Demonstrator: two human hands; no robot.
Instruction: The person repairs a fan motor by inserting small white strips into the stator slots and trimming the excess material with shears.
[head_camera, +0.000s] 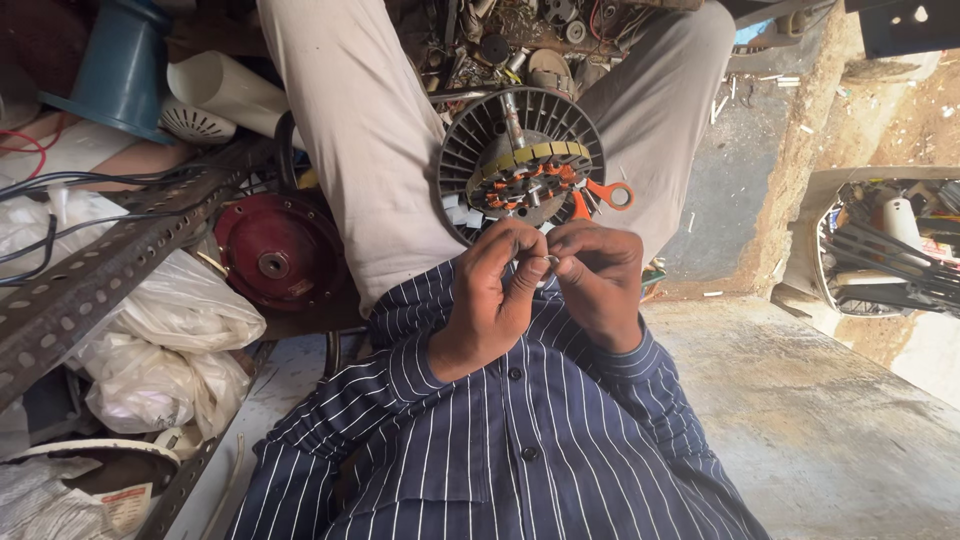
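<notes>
I see both hands raised close together over my chest. My left hand (490, 290) and right hand (600, 275) meet at the fingertips, each pinched shut on a small silvery metal ring (551, 263) held between them; most of the ring is hidden by the fingers.

Just beyond the hands, resting on my lap between the legs of my light beige trousers (360, 130), lies the round black finned fan motor (520, 165) with copper-orange windings, a yellow band and a steel shaft pointing away from me. Orange-handled scissors (605, 195) lie touching its right edge, just above the right hand.

To my left, a dark red domed metal motor cover (275, 250) sits beside my thigh. A grey perforated steel angle bar (110, 265) runs diagonally across that side, with black cables (60, 225) draped over it and crumpled white plastic bags (170, 340) below it. Further away stand a blue plastic funnel-shaped housing (125, 65) and a white plastic pipe (225, 90). Small loose parts crowd the floor past my knees.

Open room lies to my right: the bare grey concrete slab (820, 410) runs to an edge, beyond which a cluttered bin of mixed parts (885, 245) sits lower. The left side is obstructed throughout.
</notes>
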